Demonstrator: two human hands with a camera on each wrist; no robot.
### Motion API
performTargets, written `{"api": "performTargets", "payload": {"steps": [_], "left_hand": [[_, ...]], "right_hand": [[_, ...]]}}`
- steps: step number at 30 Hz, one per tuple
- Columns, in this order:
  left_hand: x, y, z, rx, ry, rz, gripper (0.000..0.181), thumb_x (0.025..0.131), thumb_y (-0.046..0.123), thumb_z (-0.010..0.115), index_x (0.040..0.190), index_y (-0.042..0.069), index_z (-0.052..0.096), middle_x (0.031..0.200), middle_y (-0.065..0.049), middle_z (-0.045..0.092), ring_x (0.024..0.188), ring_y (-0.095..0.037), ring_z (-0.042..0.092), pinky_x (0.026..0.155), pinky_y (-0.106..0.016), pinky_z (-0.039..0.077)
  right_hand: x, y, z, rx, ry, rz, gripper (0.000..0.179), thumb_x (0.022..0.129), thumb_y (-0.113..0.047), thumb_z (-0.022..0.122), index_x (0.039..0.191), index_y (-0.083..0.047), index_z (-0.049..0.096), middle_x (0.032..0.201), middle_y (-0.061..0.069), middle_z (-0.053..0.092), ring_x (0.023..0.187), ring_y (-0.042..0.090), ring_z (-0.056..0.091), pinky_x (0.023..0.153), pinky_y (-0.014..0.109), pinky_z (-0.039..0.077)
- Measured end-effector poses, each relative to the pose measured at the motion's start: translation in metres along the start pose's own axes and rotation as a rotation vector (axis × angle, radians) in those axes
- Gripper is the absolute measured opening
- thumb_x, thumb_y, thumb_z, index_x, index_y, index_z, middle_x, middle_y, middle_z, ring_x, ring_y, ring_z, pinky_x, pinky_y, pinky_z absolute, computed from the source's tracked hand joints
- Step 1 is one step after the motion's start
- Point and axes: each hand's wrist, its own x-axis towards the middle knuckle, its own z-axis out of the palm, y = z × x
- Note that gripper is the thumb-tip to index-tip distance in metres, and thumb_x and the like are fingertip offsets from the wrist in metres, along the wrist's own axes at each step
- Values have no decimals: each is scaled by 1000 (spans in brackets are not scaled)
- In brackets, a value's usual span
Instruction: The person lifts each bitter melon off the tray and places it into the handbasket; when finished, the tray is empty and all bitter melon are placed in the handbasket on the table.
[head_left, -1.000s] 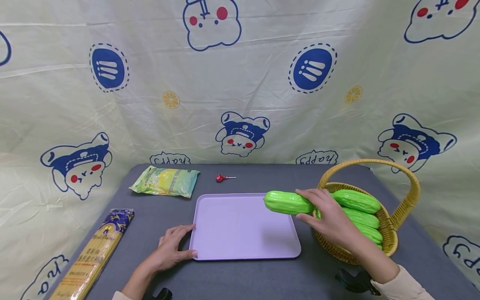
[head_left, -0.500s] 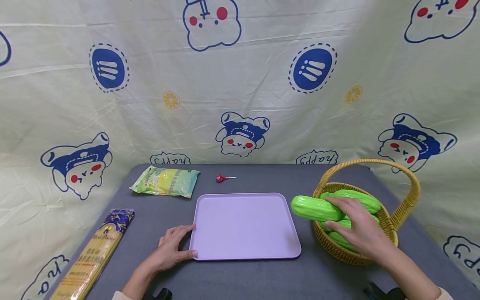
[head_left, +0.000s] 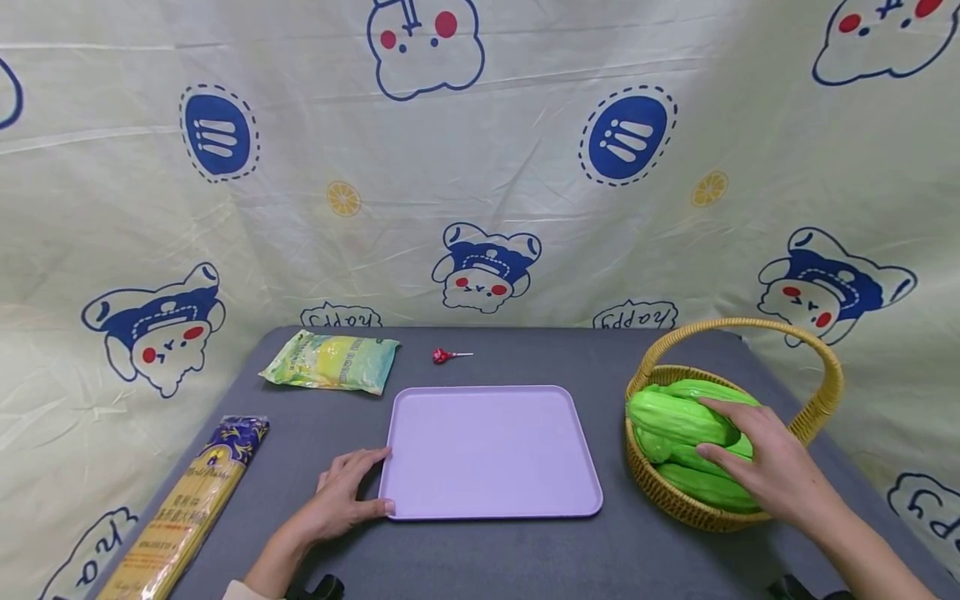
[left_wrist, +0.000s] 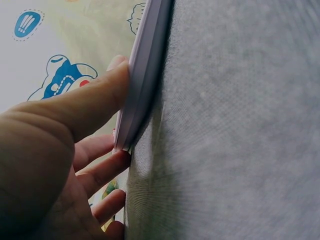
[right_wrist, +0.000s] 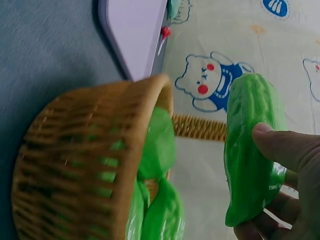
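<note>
My right hand (head_left: 780,467) grips a glossy green cucumber (head_left: 675,417) between thumb and fingers, just over the wicker basket (head_left: 663,493). In the right wrist view the held cucumber (right_wrist: 252,145) is apart from the basket wall (right_wrist: 75,160), and several more green cucumbers (right_wrist: 162,212) lie inside. Fingers hide part of the basket's contents in the head view. My left hand (head_left: 347,498) rests against the left edge of a lilac tray (head_left: 491,450), thumb near its front corner. The left wrist view shows the thumb and fingertips touching the tray rim (left_wrist: 140,75).
A green-yellow packet (head_left: 333,362) lies behind the tray at the left, with a red lollipop (head_left: 442,356) to its right. A long pack of noodles (head_left: 187,508) lies along the left table edge. The basket's tall handle (head_left: 828,383) arches up at the right.
My right hand has carried the cucumber to the right, from beside the tray's right back corner to over the basket. My left hand and the tray stay put.
</note>
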Motion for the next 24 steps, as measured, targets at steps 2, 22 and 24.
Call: {"api": "performTargets", "payload": {"steps": [2, 22, 24], "left_hand": [[0, -1, 0, 4, 4, 3, 76, 74, 40, 77, 139, 15, 46, 143, -14, 43, 132, -37, 26, 101, -61, 15], [1, 0, 1, -10, -5, -4, 76, 75, 39, 77, 139, 16, 45, 145, -14, 42, 133, -36, 24, 101, -60, 14], [1, 0, 1, -10, -6, -3, 76, 75, 39, 77, 139, 16, 45, 145, -14, 42, 133, -37, 24, 101, -61, 14]], "right_hand": [[0, 6, -1, -14, -14, 22, 58, 81, -29, 73, 131, -6, 53, 123, 22, 57, 108, 39, 46, 78, 58, 38], [-4, 52, 1, -140, -120, 66, 57, 85, -30, 69, 126, 5, 51, 116, 33, 54, 101, 47, 51, 77, 60, 41], [-4, 54, 1, -157, -146, 79, 58, 85, -29, 69, 127, 6, 50, 117, 35, 53, 102, 49, 50, 78, 62, 41]]}}
